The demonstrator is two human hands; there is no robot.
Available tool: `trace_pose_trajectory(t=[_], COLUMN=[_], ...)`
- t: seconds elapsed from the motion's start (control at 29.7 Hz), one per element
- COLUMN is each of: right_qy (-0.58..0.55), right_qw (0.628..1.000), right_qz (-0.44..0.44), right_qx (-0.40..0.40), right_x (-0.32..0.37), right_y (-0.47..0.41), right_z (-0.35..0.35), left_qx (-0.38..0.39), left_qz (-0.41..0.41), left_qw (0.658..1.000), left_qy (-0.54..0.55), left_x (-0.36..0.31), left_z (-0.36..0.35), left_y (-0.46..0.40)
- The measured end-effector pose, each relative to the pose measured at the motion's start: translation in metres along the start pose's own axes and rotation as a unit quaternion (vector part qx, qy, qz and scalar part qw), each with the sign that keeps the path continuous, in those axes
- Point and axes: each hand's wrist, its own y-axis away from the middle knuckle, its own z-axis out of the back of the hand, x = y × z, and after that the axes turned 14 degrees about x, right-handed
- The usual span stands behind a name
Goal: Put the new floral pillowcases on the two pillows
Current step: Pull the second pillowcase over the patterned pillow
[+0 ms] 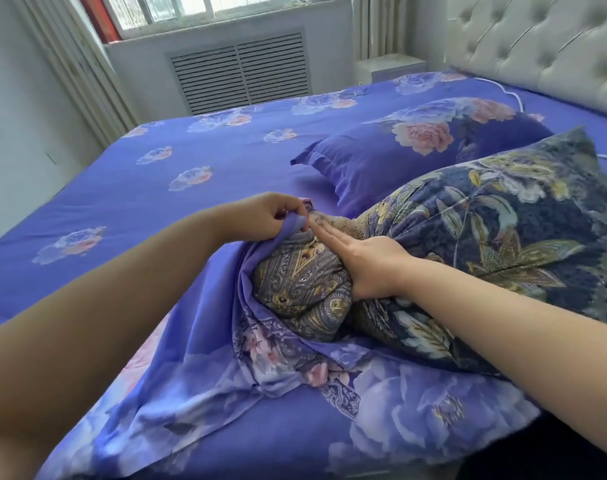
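Observation:
A pillow in a dark blue-and-gold patterned cover (503, 230) lies across the near right of the bed. Its near end (302, 292) sits inside the mouth of a purple floral pillowcase (205, 362) that is spread over the bed's front edge. My left hand (271, 216) pinches the pillowcase's upper hem and holds it raised. My right hand (368, 265) lies flat on the pillow's end with fingers straight, pressing on it. Behind them a second pillow (416, 150) wears a matching purple floral case.
The bed carries a purple floral sheet (156, 188). A tufted pale headboard (544, 46) stands at the right. A window and a slatted radiator cover (239, 71) are on the far wall, with curtains (70, 64) at the left.

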Motion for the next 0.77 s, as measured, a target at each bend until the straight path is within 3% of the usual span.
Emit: trace_pose_trajectory(t=[0.07,0.17,0.24,0.3,0.4,0.54,0.61,0.67,0.77], right_qy=[0.060,0.146,0.165,0.202,0.117,0.147,0.052,-0.015,0.014], right_qw=[0.998,0.986,0.980,0.972,0.988,0.982,0.992,0.997,0.996], right_qz=[0.025,0.068,0.091,0.081,0.076,0.076,0.038,-0.019,-0.068], right_qx=[0.022,0.047,0.061,0.090,0.060,-0.092,-0.113,-0.070,-0.061], right_x=[0.010,0.028,0.041,0.045,0.033,0.020,0.009,0.003,-0.002], right_y=[0.003,0.007,0.008,0.005,0.004,-0.002,-0.011,-0.018,-0.024], right_z=[0.001,0.003,0.003,0.002,0.009,0.006,-0.003,-0.016,-0.026], left_qx=[-0.067,-0.190,-0.183,-0.141,-0.112,-0.143,-0.179,-0.238,-0.248], left_qz=[-0.026,-0.080,-0.105,-0.120,-0.106,-0.115,-0.071,-0.035,0.003], left_qw=[0.997,0.966,0.966,0.982,0.978,0.955,0.955,0.958,0.965], left_qy=[0.027,0.158,0.148,0.048,-0.140,-0.232,-0.227,-0.159,-0.089], left_x=[-0.002,-0.011,-0.031,-0.050,-0.068,-0.051,-0.032,-0.026,-0.035], left_z=[-0.008,-0.002,-0.005,-0.017,-0.039,-0.067,-0.074,-0.078,-0.096], left_y=[0.001,0.005,0.002,-0.012,-0.029,-0.031,-0.033,-0.028,-0.028])
